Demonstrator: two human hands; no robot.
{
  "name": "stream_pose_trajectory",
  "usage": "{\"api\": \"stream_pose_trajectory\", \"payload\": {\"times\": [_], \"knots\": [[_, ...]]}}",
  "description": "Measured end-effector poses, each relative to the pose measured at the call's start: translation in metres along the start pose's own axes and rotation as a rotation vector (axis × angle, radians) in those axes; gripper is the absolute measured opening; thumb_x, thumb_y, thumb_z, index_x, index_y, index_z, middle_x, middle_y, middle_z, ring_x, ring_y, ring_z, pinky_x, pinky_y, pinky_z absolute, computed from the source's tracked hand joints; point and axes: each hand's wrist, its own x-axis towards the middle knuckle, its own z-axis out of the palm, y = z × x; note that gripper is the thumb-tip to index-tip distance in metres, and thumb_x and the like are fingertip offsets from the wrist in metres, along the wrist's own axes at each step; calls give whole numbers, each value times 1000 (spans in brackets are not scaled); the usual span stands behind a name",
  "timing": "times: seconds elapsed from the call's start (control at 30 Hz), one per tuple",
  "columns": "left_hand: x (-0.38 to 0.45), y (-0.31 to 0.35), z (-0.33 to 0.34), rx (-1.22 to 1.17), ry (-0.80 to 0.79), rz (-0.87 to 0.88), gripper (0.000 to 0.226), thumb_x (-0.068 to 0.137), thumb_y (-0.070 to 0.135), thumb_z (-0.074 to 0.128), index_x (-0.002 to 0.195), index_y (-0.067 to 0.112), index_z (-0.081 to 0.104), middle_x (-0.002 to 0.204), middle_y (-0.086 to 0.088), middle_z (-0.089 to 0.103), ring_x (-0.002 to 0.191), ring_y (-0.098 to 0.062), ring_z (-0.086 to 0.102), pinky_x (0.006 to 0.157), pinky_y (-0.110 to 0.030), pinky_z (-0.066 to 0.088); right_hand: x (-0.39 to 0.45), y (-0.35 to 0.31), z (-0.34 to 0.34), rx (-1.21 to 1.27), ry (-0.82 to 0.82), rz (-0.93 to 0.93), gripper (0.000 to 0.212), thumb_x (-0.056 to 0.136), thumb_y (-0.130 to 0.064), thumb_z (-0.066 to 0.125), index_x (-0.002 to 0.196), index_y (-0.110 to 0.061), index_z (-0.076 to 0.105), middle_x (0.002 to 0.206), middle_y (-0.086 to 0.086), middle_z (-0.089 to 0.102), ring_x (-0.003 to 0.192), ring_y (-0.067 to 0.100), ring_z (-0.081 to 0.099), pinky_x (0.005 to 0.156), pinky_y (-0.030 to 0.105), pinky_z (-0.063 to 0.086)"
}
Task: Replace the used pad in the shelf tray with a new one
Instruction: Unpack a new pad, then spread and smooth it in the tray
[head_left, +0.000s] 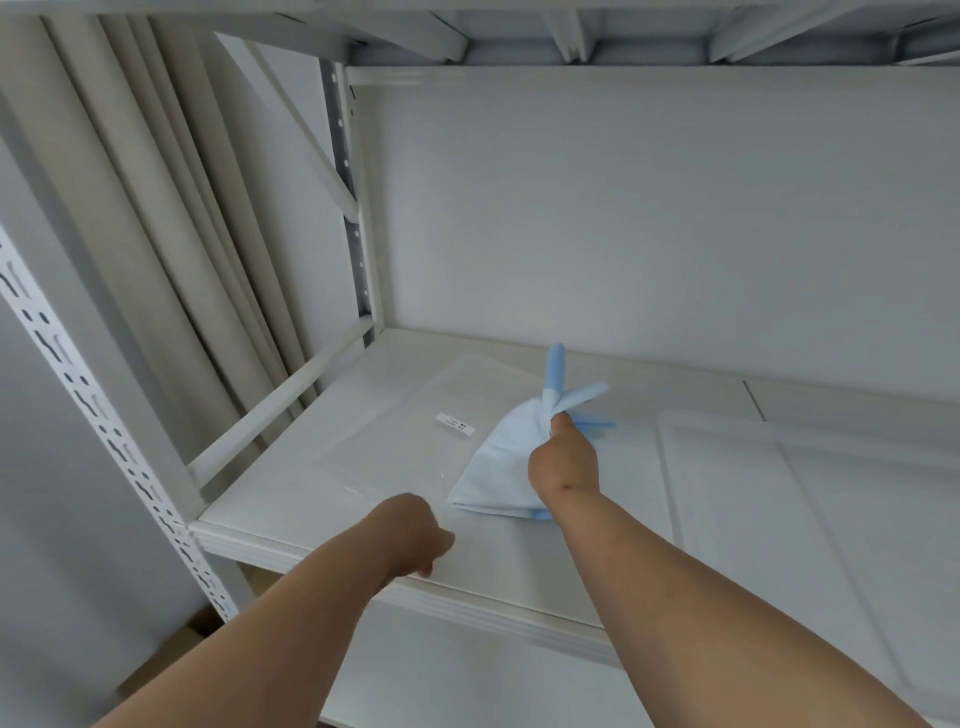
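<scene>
White metal shelving (291, 540) fills the view, tray (727, 519) at right. Right hand (563, 462) grips the bunched blue pad (498, 467) above a clear packet (415, 441). Left hand (415, 535), fingers curled, pinches the packet's edge. Best keep the pad gathered.

Right hand (563, 460) grips bunched blue pad (498, 467) over shelf (519, 577); left hand (410, 535) on shelf edge.

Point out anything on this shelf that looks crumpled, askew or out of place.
The blue pad is bunched and folded rather than flat, gripped at its gathered end by the right hand. The clear plastic bag lies skewed on the shelf. Nothing looks spilled or damaged.
</scene>
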Motion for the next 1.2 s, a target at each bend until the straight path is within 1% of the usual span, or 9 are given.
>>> {"api": "stream_pose_trajectory", "payload": {"times": [0.07, 0.13, 0.27, 0.37, 0.6, 0.7, 0.8, 1.03, 1.2], "knots": [[1, 4, 3, 235, 293, 135, 22, 90, 34, 50, 78, 18, 58, 89, -4, 62, 75, -16, 53, 69, -26, 47, 0, -3, 0, 18, -14, 5, 61, 91, 2, 35, 146, -24, 37, 143, 7, 46, 130, 30, 44, 105, 32, 34], [2, 2, 9, 256, 397, 241, 25, 90, 40, 51, 110, 27, 61, 114, 4, 57, 104, -16, 54, 92, -31, 46, 0, -5, 0, 44, -25, 8, 61, 91, 2, 34, 144, -26, 39, 138, 5, 49, 126, 30, 47, 102, 34, 37], [7, -11, 27, 328, 126, 311, 47, 94, 49, 46, 138, 32, 47, 153, 6, 29, 137, -17, 35, 115, -31, 26, -3, -11, -4, 95, -24, -39, 46, 82, 6, 28, 114, -18, 52, 103, 5, 55, 93, 27, 52, 81, 33, 44], [10, -13, 35, 389, 21, 294, 59, 95, 57, 37, 149, 35, 27, 162, 5, 5, 148, -18, 13, 120, -34, 13, -6, -18, -10, 147, -25, -69, 53, 80, 7, 24, 115, -21, 51, 103, 5, 59, 93, 26, 57, 81, 38, 51], [9, 9, 39, 562, -43, 226, 64, 90, 70, 27, 149, 46, 17, 163, -1, 3, 149, -22, 10, 118, -46, 15, -13, -14, -33, 312, -7, -22, 64, 80, 4, 23, 123, -36, 48, 109, -1, 62, 99, 23, 61, 90, 45, 55], [0, 27, 42, 371, 367, 245, 39, 90, 58, 41, 121, 40, 56, 136, 6, 45, 123, -15, 46, 102, -37, 30, -14, -6, -49, 413, -32, 43, 60, 81, 3, 23, 113, -42, 48, 108, -3, 63, 98, 24, 62, 88, 49, 56], [-2, 48, 46, 95, 595, 292, 39, 84, 51, 58, 114, 29, 48, 120, 6, 43, 116, -18, 47, 98, -35, 31, -13, 4, -70, 507, -38, 88, 57, 86, 3, 24, 120, -35, 50, 107, -3, 63, 93, 21, 62, 76, 39, 57], [-3, 115, 79, -82, 176, 547, 93, 77, 49, 70, 150, 44, 12, 159, 11, 6, 145, -15, 20, 115, -33, 27, -13, 29, -145, 559, -66, 69, 53, 89, 8, 32, 121, -29, 53, 106, 0, 65, 83, 18, 63, 56, 28, 54], [-9, 169, 123, -99, 182, 596, 80, 84, 53, 62, 148, 48, 15, 160, 8, 6, 146, -17, 18, 116, -37, 28, -12, 58, -205, 594, -105, 45, 51, 92, 5, 38, 124, -31, 53, 108, -3, 65, 94, 20, 63, 69, 36, 57]]}}
